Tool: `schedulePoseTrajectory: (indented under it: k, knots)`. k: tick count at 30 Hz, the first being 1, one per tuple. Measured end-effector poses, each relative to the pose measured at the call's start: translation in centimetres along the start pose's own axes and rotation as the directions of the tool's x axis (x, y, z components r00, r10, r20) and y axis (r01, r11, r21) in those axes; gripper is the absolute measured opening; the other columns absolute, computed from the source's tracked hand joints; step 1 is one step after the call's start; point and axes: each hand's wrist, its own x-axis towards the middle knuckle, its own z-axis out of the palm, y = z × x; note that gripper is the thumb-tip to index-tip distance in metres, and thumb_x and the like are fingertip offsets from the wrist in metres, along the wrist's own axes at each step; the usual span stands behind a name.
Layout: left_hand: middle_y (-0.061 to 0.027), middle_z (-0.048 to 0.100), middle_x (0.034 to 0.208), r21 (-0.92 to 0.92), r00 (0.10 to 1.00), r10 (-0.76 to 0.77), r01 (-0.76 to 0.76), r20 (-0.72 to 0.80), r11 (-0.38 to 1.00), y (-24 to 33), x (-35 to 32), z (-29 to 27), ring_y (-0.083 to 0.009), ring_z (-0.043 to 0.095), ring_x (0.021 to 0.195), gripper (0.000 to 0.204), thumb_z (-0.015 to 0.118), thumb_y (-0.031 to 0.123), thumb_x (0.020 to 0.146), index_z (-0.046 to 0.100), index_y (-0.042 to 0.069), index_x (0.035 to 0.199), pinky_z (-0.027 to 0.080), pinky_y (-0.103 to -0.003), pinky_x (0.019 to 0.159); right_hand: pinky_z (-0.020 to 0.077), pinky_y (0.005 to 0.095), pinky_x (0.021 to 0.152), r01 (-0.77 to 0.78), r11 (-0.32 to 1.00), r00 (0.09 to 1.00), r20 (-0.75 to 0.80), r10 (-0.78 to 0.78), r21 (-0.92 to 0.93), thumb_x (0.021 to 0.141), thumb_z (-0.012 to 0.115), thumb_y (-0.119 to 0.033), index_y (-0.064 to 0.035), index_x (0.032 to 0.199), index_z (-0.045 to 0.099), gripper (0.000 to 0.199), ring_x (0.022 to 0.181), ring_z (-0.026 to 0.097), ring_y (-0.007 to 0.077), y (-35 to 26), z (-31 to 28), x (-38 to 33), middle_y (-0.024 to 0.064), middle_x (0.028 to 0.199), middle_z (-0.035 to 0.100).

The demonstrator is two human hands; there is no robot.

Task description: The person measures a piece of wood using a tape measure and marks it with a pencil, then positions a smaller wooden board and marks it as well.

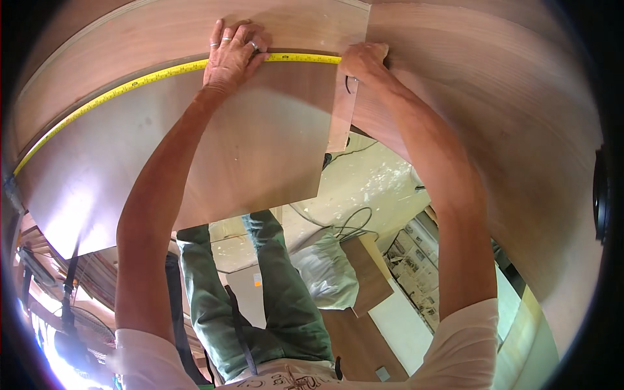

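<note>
Yellow measuring tape (138,83), blade drawn out in a long arc from nine o'clock to just past twelve, lying along the far edge of a smooth wood-toned panel (260,130).

Left hand (232,62), at eleven o'clock: laid across the tape, palm down, fingers somewhat parted, not clenched; rings (254,46) worn on two fingers.

Right hand (363,62), toward one o'clock: fingers curled tight on the tape at its near-twelve end; whatever lies inside the fist is hidden.

Upright wood-grain board (312,26), at twelve, behind the tape. Large matching board (507,110), at two, meeting it in a corner.

Speckled pale floor (380,175), toward three, below panel level. Printed paper sheets (416,266), at four. White board (403,325), at five. Crumpled white bag (330,273), between five and six. Person's green trousers (286,292), at six. Bright light (55,361), near eight, glaring.
</note>
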Motion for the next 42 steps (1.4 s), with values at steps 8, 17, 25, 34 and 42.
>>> schedulePoseTrajectory:
  k: [8, 17, 25, 34, 42]
  knots:
    - [0.0048, 0.052, 0.135, -0.071, 0.999, -0.012, 0.01, -0.03, 0.997, 0.2, 0.2, -0.4, -0.0194, 0.037, 0.137, 0.019, 0.069, 0.033, 0.088, 0.071, 0.018, 0.099, 0.012, -0.049, 0.122, 0.0484, 0.0512, 0.083, 0.079, 0.971, 0.992, -0.116, -0.054, 0.224, 0.084, 0.058, -0.022, -0.0142, 0.109, 0.073, 0.031, 0.105, 0.066, 0.0323, 0.0, 2.0, 0.2, 0.0099, 0.111, 0.071]
    - [0.0046, 0.053, 0.133, -0.103, 0.998, -0.029, 0.024, -0.049, 0.994, 0.1, 0.1, -0.5, -0.0198, 0.04, 0.135, 0.015, 0.072, 0.03, 0.085, 0.071, 0.019, 0.095, 0.014, -0.049, 0.121, 0.0408, 0.0511, 0.09, 0.182, 0.932, 0.892, -0.452, -0.023, 0.313, 0.082, 0.061, -0.031, -0.0071, 0.114, 0.056, 0.04, 0.104, 0.062, 0.0325, -0.4, 5.6, -0.8, 0.0184, 0.107, 0.068]
    - [0.0044, 0.054, 0.131, -0.103, 0.997, 0.003, -0.011, -0.081, 0.995, -0.1, 0.1, -0.6, -0.0208, 0.042, 0.13, 0.013, 0.071, 0.03, 0.084, 0.072, 0.022, 0.094, 0.014, -0.05, 0.121, 0.0423, 0.0513, 0.087, 0.275, 0.913, 0.744, -0.668, -0.005, 0.3, 0.085, 0.06, -0.029, -0.0116, 0.11, 0.055, 0.032, 0.105, 0.061, 0.0334, -0.7, 7.7, -1.6, 0.0144, 0.112, 0.066]
    - [-0.0082, 0.053, 0.125, -0.054, 0.992, -0.115, 0.118, 0.055, 0.991, -1.1, 0.1, 0.4, -0.0285, 0.038, 0.132, 0.043, 0.06, 0.03, 0.086, 0.055, 0.013, 0.126, 0.017, -0.056, 0.119, 0.0441, 0.0463, 0.099, 0.446, 0.707, 0.745, -0.666, 0.047, 0.549, 0.086, 0.064, -0.022, -0.0089, 0.118, 0.065, 0.034, 0.114, 0.057, 0.0351, -0.8, 8.6, 0.0, 0.0172, 0.115, 0.065]
    - [0.0009, 0.056, 0.12, 0.01, 0.995, 0.049, -0.049, -0.082, 0.999, -0.7, 0.0, -0.2, -0.0219, 0.039, 0.132, 0.017, 0.068, 0.038, 0.082, 0.075, 0.024, 0.088, 0.01, -0.054, 0.121, 0.0489, 0.0452, 0.086, 0.355, 0.706, 0.802, -0.587, 0.106, 0.613, 0.086, 0.067, -0.022, -0.0119, 0.108, 0.064, 0.025, 0.102, 0.062, 0.0317, 0.3, 9.3, 0.8, 0.0122, 0.104, 0.066]
